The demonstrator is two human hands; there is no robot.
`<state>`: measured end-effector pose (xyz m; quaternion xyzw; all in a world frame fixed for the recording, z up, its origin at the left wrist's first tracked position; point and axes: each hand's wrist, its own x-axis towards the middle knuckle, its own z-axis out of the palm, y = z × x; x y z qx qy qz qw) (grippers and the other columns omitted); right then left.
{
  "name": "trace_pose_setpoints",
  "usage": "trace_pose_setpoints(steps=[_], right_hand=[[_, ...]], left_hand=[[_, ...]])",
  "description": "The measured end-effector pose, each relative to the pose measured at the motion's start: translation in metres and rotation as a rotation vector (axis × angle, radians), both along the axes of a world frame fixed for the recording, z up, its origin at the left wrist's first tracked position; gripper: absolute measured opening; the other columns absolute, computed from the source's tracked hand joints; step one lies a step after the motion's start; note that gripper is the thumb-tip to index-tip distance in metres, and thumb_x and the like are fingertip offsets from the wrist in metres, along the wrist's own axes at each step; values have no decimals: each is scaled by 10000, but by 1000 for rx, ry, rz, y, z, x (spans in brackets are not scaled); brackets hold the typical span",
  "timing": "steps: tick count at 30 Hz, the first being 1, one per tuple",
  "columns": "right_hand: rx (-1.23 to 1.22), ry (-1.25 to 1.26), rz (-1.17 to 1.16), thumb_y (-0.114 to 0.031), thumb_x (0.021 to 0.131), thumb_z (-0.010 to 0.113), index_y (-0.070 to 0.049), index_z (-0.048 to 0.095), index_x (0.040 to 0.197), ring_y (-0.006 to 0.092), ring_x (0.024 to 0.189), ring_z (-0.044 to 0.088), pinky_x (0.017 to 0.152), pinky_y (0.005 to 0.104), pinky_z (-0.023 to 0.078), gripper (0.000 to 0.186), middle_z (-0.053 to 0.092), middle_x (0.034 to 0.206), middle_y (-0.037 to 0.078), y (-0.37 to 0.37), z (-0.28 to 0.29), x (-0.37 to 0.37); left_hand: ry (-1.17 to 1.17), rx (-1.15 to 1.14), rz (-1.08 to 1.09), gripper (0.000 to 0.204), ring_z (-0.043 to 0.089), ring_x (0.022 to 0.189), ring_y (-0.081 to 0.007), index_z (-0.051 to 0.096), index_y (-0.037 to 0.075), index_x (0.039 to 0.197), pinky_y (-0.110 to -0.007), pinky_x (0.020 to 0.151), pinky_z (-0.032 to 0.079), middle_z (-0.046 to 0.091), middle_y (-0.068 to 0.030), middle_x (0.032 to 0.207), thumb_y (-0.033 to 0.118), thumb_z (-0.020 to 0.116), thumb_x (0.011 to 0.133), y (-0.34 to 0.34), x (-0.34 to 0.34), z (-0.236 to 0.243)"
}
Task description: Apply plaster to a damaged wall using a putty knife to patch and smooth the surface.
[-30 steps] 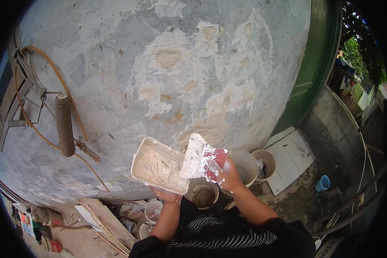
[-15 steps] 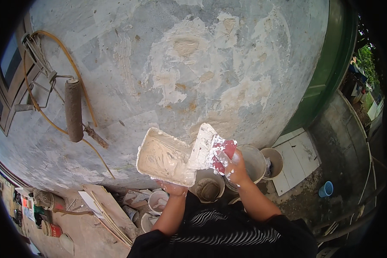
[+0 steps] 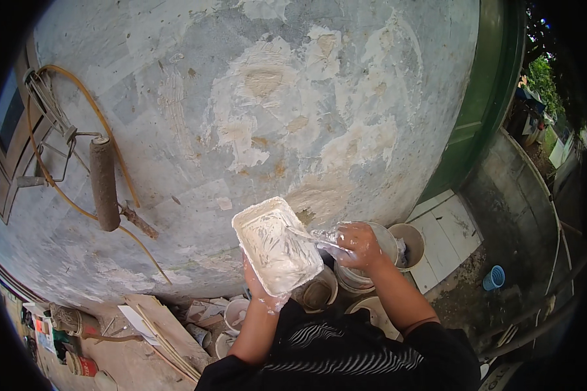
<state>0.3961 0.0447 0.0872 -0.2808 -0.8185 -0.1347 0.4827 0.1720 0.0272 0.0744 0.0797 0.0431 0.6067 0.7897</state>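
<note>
My left hand (image 3: 259,290), smeared with white, grips a rectangular plastic tray (image 3: 311,279) by its near left side and underside. Pale putty (image 3: 277,254) is spread over the inside of the tray. In my right hand (image 3: 360,244), also coated with white, is a putty knife (image 3: 300,232). Its blade is tilted nearly edge-on and reaches over the right side of the tray into the putty; the handle is mostly covered by my fingers. Both are held in front of a grey wall (image 3: 176,228) with rough cream patches (image 3: 264,81).
A paint roller (image 3: 103,186) hangs on the wall at left, beside a yellow hose (image 3: 104,104). Buckets (image 3: 407,246) stand below the wall near my right arm. White tiles (image 3: 443,251), a blue plastic cup (image 3: 494,278) and a green door (image 3: 463,130) are at right. Boards (image 3: 166,332) lie lower left.
The tray has turned and shifted right. My right hand has rotated the putty knife, so its blade, earlier broadside at the tray's right edge, is now edge-on in the putty. The view has shifted slightly.
</note>
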Motion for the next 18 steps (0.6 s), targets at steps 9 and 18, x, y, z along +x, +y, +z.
trace_pose_setpoints(steps=[9, 18], right_hand=[[-372, 82, -14, -79, 700, 701, -74, 686, 841, 225, 799, 670, 707, 328, 541, 142, 684, 874, 113, 7, 5, 28], [-720, 1475, 531, -166, 955, 567, -52, 544, 1147, 108, 693, 563, 561, 261, 452, 224, 579, 877, 0, 59, 30, 48]], left_hand=[[-4, -61, -175, 569, 543, 1155, -404, 419, 45, 1381, -602, 941, 453, 516, -195, 1322, 396, 418, 933, 2, -22, -22], [95, 5, -37, 679, 550, 1111, -468, 389, 48, 1406, -639, 898, 459, 519, -238, 1300, 485, 442, 889, 0, -45, -44]])
